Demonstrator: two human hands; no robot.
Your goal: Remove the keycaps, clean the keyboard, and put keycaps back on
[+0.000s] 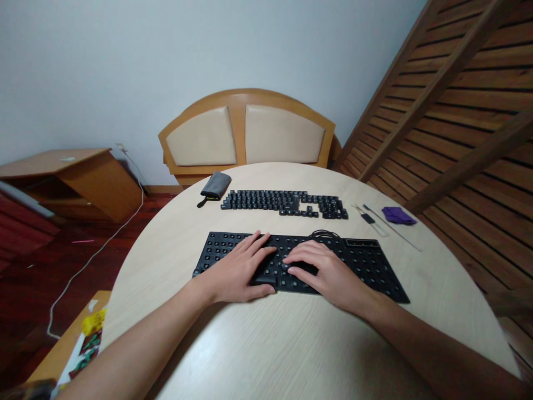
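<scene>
A black keyboard (366,272) with most of its keycaps off lies on the round table in front of me, bare key sockets showing. My left hand (239,266) rests on its left half, fingers spread and pressing lightly on the frame. Over the middle of the board, my right hand (318,269) pinches a small black keycap (285,266) between thumb and fingertips, right at the key sockets. Behind the keyboard, loose black keycaps (262,200) are laid out in rows like a keyboard layout. The keyboard's coiled cable (325,233) sits at its back edge.
On the pale round table (291,344) are a grey pouch (216,185) at the back left, a keycap puller (368,218), a thin long-handled brush (391,226) and a folded purple cloth (398,215) at right. A wooden headboard (237,133) stands behind.
</scene>
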